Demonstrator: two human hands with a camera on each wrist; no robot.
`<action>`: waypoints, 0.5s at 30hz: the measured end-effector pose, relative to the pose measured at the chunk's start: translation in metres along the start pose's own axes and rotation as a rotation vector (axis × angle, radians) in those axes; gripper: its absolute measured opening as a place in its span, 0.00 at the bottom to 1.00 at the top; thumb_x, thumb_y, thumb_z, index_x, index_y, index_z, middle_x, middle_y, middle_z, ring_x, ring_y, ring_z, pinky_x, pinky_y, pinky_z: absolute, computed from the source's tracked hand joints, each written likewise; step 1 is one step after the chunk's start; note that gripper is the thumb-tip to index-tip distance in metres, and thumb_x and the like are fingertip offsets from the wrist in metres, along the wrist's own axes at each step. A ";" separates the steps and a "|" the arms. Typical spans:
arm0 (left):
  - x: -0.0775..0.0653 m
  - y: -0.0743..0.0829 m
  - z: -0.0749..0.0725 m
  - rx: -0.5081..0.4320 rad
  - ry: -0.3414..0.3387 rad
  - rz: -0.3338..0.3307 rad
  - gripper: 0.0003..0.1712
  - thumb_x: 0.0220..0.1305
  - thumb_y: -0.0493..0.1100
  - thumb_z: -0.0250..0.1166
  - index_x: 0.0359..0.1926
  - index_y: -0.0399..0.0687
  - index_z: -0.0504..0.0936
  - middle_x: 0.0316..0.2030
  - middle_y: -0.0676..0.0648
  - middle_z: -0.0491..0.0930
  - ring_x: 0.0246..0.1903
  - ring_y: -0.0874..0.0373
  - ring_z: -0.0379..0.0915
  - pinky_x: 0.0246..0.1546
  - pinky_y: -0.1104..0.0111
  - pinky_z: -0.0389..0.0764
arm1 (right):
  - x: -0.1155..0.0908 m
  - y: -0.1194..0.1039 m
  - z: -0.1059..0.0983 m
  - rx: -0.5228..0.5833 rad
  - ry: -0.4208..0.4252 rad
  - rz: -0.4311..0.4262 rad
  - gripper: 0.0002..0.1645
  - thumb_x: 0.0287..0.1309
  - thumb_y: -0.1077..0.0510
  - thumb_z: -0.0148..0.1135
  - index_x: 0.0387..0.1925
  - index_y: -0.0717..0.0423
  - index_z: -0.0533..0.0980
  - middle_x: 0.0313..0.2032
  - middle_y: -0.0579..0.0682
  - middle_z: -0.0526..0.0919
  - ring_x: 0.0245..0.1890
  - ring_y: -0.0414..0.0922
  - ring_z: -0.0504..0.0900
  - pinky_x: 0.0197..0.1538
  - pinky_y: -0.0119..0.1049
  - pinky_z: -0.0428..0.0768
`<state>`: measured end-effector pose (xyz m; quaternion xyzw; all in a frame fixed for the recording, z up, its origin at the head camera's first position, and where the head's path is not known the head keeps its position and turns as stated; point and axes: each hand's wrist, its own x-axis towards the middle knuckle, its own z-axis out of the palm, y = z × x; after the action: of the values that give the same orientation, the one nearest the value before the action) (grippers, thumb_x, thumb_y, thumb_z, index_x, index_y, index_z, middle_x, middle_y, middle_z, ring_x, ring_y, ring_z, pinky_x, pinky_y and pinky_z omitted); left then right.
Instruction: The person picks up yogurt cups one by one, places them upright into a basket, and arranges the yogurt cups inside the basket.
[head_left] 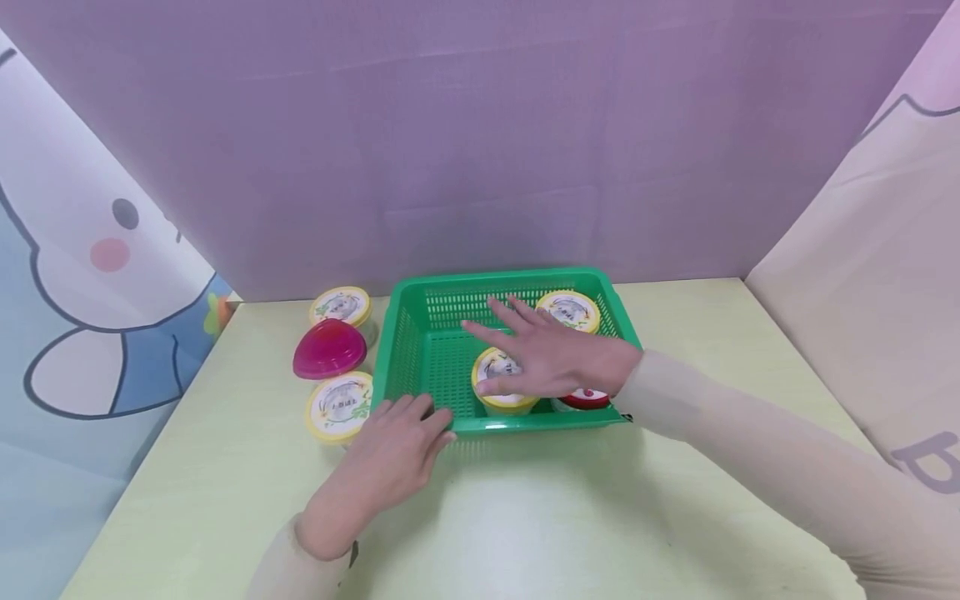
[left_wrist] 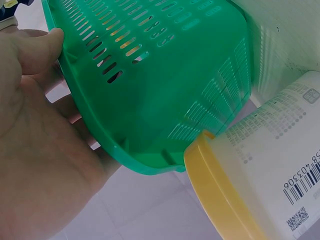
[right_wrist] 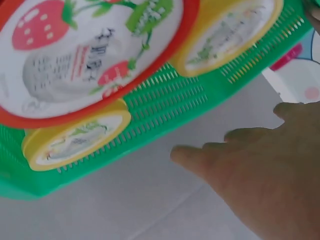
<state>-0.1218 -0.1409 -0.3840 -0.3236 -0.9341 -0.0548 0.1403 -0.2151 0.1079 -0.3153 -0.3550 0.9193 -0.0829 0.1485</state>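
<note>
My left hand [head_left: 393,454] grips the front-left rim of a green plastic basket [head_left: 498,277]; in the left wrist view its thumb [left_wrist: 47,47] presses the outer wall. My right hand [head_left: 551,357] is spread above a yellow-lidded tub [head_left: 492,367] in the basket, its fingers splayed and holding nothing. Whether that hand touches the lid, I cannot tell. Another yellow-lidded tub [head_left: 567,308] stands in the basket's back right corner. A red-lidded tub [head_left: 587,400] with strawberries on its label sits at the front right, partly hidden by the right hand and wrist.
Left of the basket stand two more yellow-lidded tubs, a near one [head_left: 339,407] and a far one [head_left: 341,305]. Between them is a bright pink rounded container [head_left: 330,348]. A purple cloth backdrop [head_left: 480,142] rises behind the pale table [head_left: 517,517], with printed cloths on both sides.
</note>
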 end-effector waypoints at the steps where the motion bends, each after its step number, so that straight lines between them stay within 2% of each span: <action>1: 0.000 0.000 0.000 -0.001 0.001 0.001 0.07 0.70 0.48 0.66 0.38 0.53 0.79 0.30 0.53 0.71 0.30 0.56 0.68 0.32 0.66 0.69 | -0.001 0.000 -0.002 0.002 0.013 -0.003 0.52 0.63 0.18 0.42 0.80 0.27 0.37 0.80 0.51 0.29 0.79 0.58 0.28 0.74 0.66 0.40; 8: 0.000 -0.001 -0.001 -0.008 0.017 0.005 0.07 0.69 0.48 0.67 0.37 0.52 0.79 0.29 0.53 0.69 0.29 0.56 0.66 0.31 0.67 0.67 | -0.010 0.002 -0.008 0.008 0.083 -0.013 0.55 0.63 0.18 0.43 0.80 0.28 0.33 0.80 0.46 0.25 0.79 0.54 0.25 0.73 0.66 0.33; 15: -0.001 -0.001 0.001 -0.008 0.020 0.005 0.08 0.69 0.48 0.67 0.37 0.52 0.79 0.29 0.53 0.69 0.29 0.56 0.66 0.31 0.67 0.67 | -0.023 0.003 -0.012 0.029 0.131 -0.027 0.56 0.62 0.19 0.45 0.81 0.31 0.35 0.80 0.48 0.26 0.79 0.55 0.25 0.73 0.66 0.32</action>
<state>-0.1218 -0.1417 -0.3852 -0.3262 -0.9316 -0.0611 0.1483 -0.2047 0.1264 -0.2999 -0.3592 0.9208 -0.1211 0.0919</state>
